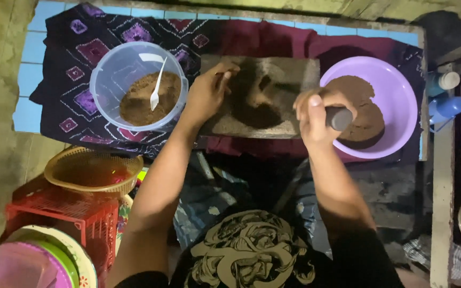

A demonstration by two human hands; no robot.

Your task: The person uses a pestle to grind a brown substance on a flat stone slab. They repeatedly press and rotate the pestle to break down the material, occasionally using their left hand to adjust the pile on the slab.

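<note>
A flat grey grinding stone (289, 72) lies in front of me with a dark brown paste (252, 101) spread across it. My left hand (206, 96) rests on the stone's left part, fingers pinched at the paste's edge. My right hand (316, 114) is closed around a dark cylindrical stone roller (340, 118) at the slab's right end. A purple bowl (398, 93) to the right holds more brown paste. A clear plastic tub (116, 72) to the left holds brown powder with a white spoon (157, 88) standing in it.
A patterned dark cloth (76, 48) covers the blue tiled floor under everything. A woven yellow basket (94, 170) sits on a red crate (76, 213) at lower left, above stacked plates (54, 261). Blue bottles (444, 93) stand at the right edge.
</note>
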